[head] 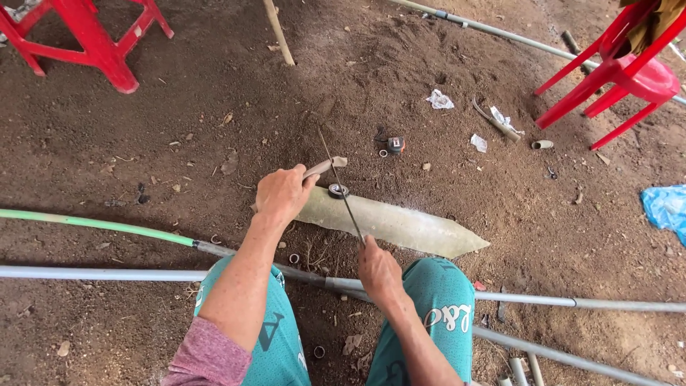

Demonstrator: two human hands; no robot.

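Note:
My left hand [282, 194] grips a short grey pipe piece [323, 167] and holds it down on the ground. My right hand [379, 271] holds a thin hacksaw blade [339, 186] that slants up across the pipe piece. A small roll of tape [337, 191] lies beside the blade on a pale, pointed flat sheet [407, 227]. My knees in teal trousers [439, 300] are at the bottom of the view.
Long grey pipes [607, 304] run across the dirt near my knees, one joined to a green hose [93, 224]. A tape measure [394, 145] and short pipe offcuts [542, 144] lie further out. Red plastic stools [93, 36] and chairs [629, 71] stand at the top corners.

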